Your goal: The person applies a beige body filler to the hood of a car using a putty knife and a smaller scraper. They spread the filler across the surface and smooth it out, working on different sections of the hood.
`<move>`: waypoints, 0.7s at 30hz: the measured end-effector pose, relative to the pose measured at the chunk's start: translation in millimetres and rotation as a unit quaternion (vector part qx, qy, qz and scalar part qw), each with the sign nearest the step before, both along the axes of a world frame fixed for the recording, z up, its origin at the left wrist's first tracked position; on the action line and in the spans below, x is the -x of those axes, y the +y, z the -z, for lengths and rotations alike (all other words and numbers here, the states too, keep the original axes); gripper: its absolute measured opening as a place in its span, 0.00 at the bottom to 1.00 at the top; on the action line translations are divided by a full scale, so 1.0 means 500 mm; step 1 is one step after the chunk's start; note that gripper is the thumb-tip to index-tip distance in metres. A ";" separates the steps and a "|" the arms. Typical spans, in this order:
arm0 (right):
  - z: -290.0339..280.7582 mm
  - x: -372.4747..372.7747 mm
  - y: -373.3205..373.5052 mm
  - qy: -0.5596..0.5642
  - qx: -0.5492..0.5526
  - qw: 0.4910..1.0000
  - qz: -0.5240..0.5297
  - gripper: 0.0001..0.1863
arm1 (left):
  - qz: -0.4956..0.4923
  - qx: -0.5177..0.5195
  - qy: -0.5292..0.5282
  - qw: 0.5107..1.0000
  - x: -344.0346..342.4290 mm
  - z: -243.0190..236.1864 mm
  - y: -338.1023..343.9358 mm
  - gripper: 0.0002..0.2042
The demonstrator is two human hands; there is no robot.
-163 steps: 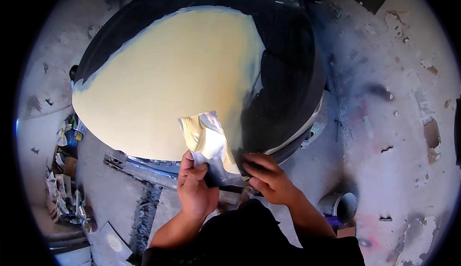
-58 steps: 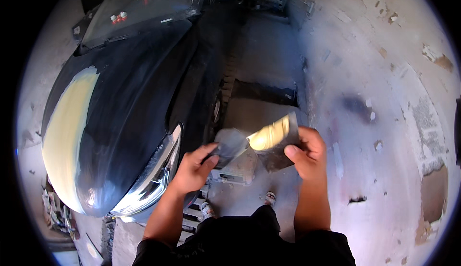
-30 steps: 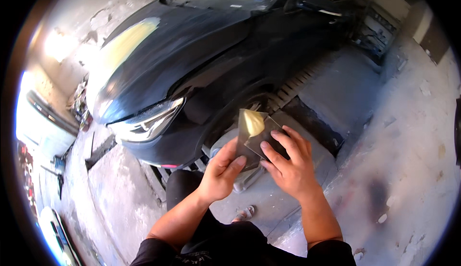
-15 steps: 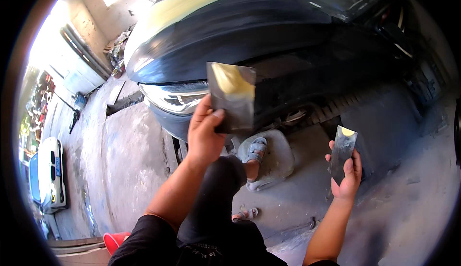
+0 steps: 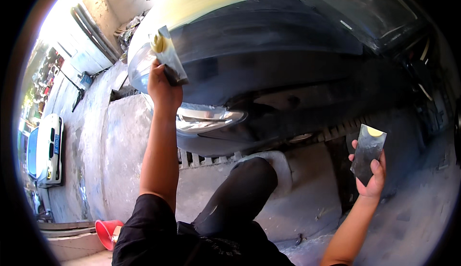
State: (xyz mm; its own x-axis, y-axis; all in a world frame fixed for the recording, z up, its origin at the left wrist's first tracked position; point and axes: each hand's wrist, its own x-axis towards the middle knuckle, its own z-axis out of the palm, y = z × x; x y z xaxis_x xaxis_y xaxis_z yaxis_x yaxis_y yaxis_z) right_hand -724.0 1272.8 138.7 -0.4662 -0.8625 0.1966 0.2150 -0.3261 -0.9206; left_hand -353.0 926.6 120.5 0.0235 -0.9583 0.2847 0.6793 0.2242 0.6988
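My left hand (image 5: 163,91) is reached out over the front of a dark car (image 5: 269,59), closed around a flat putty spreader (image 5: 174,63). Yellow filler sits on that spreader's upper end, and the plate is tilted. Just beyond it, a broad pale-yellow patch of filler (image 5: 206,2) covers part of the car's hood. Off to the right and lower, my right hand (image 5: 372,179) grips a second grey putty spreader (image 5: 368,153), which has a small yellow dab at its top edge. Below my left hand is the car's headlight (image 5: 211,118).
My bent knee (image 5: 254,175) is raised close to the bumper, by a pale block-like support (image 5: 284,167). A red bucket (image 5: 105,232) stands at lower left. Farther left is a white car (image 5: 49,151). A slotted floor channel (image 5: 204,160) runs below the dark car.
My left hand has moved up and forward toward the hood, turning its spreader more edge-on. My right hand sits slightly farther right in view. My view has shifted, and my knee now hides my foot.
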 end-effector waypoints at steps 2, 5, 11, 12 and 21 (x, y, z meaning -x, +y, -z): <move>-0.003 0.041 -0.043 0.020 -0.024 1.000 0.002 0.34 | -0.011 0.023 -0.009 1.000 0.024 0.007 -0.070 0.15; -0.050 0.116 -0.143 0.073 -0.052 0.995 -0.047 0.36 | -0.007 0.039 -0.009 0.999 0.065 0.021 -0.181 0.16; -0.235 0.211 -0.470 0.029 -0.057 0.991 -0.121 0.39 | -0.072 -0.061 -0.015 0.995 0.137 0.011 -0.267 0.17; -0.265 0.206 -0.529 0.025 -0.080 0.989 -0.125 0.39 | -0.066 -0.073 -0.002 0.995 0.129 0.013 -0.278 0.14; -0.359 0.218 -0.708 -0.071 -0.222 0.956 -0.175 0.32 | -0.113 -0.180 -0.024 0.977 0.135 0.005 -0.270 0.13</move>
